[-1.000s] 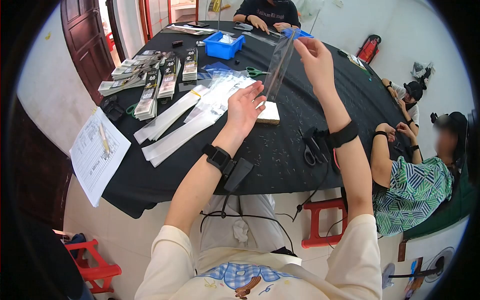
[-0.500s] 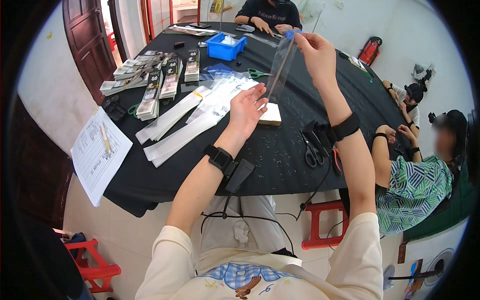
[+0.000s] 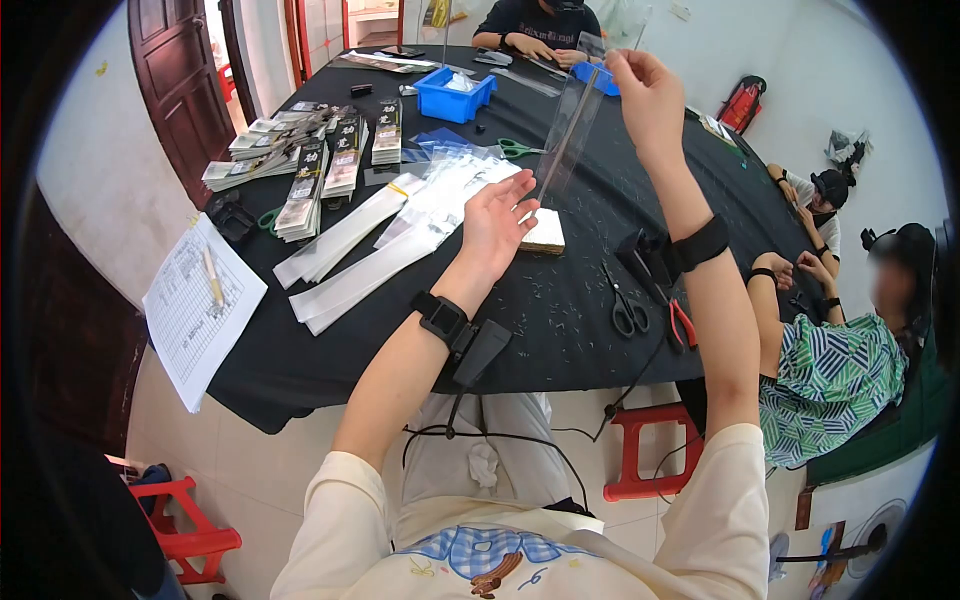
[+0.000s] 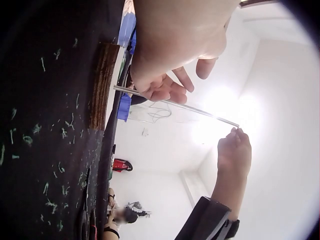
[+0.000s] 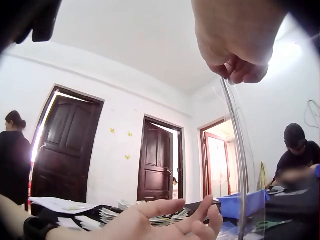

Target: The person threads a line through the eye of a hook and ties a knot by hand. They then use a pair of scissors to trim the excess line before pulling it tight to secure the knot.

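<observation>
My right hand [image 3: 650, 105] pinches the top of a thin metallic rod [image 5: 233, 107], held steeply in a clear plastic sleeve [image 3: 567, 125]. In the left wrist view, the right hand's fingertips meet at the upper end of the rod [image 4: 205, 113]. The rod's lower end is at the white-topped block [image 3: 541, 231]; whether they touch is unclear. My left hand [image 3: 493, 228] is beside the lower part of the sleeve, palm up, its fingers loosely bent and gripping nothing. The right wrist view shows this left hand [image 5: 165, 222] left of the rod.
Flat clear sleeves [image 3: 350, 275] and stacks of printed packets [image 3: 303, 190] lie left. Beyond are a blue bin [image 3: 452, 98] and green scissors [image 3: 517, 149]. Black scissors [image 3: 628, 312] and red-handled pliers [image 3: 682, 324] lie near the right forearm. Other people sit around the table.
My right hand has moved up and to the right, carrying the top of the sleeve and rod along. The left hand has barely shifted. The red-handled pliers show more fully.
</observation>
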Action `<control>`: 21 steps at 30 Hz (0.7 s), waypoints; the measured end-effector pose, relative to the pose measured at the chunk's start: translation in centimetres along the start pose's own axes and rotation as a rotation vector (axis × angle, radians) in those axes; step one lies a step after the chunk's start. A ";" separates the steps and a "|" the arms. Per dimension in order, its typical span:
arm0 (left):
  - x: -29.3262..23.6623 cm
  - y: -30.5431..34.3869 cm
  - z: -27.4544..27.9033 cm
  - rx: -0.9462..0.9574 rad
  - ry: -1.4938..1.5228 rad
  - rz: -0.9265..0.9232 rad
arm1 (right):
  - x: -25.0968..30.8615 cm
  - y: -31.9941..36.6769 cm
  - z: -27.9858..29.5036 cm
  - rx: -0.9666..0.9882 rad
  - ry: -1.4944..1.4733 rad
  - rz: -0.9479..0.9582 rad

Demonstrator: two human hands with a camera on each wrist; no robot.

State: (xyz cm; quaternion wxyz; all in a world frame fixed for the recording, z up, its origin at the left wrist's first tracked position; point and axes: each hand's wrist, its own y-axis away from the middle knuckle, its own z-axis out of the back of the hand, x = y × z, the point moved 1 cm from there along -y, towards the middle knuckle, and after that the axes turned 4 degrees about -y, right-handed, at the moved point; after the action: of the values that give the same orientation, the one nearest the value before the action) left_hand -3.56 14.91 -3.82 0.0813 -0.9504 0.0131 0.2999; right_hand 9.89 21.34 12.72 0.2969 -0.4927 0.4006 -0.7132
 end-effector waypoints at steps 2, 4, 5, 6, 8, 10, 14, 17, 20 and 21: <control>0.0 0.0 0.0 0.000 0.010 -0.002 | -0.1 -0.8 0.3 -0.041 -0.007 0.052; 0.0 0.2 -0.2 -0.032 -0.038 0.019 | 0.8 -2.4 1.1 -0.061 0.013 0.130; 0.0 0.2 -0.2 -0.039 -0.036 0.015 | 1.4 -3.2 1.4 -0.083 0.034 0.208; 0.3 0.0 0.0 0.006 -0.132 0.099 | 2.8 -3.8 1.9 -0.175 0.060 0.218; 0.9 0.0 -0.4 0.037 -0.304 0.261 | 7.3 -4.5 3.0 -0.298 -0.043 0.315; 1.8 -0.1 -0.1 0.105 -0.380 0.350 | 11.7 -4.4 3.6 -0.376 -0.138 0.518; 2.5 0.3 0.2 0.197 -0.505 0.461 | 16.0 -2.6 1.8 -0.388 -0.497 0.810; 2.5 0.6 0.2 0.155 -0.484 0.424 | 14.7 -1.9 -1.3 -0.154 -0.688 0.267; 2.9 0.6 1.5 0.139 -0.393 0.356 | 6.1 0.1 -8.8 0.213 -0.661 -0.091; 2.9 0.5 1.9 0.163 -0.328 0.317 | 6.0 2.2 -10.5 0.205 -0.633 -0.209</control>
State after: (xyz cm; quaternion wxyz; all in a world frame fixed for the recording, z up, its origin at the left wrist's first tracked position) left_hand -2.30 14.78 -7.15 0.1109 -0.8654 0.1728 0.4571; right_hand -1.94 18.20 11.56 0.3798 -0.6955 0.1625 -0.5879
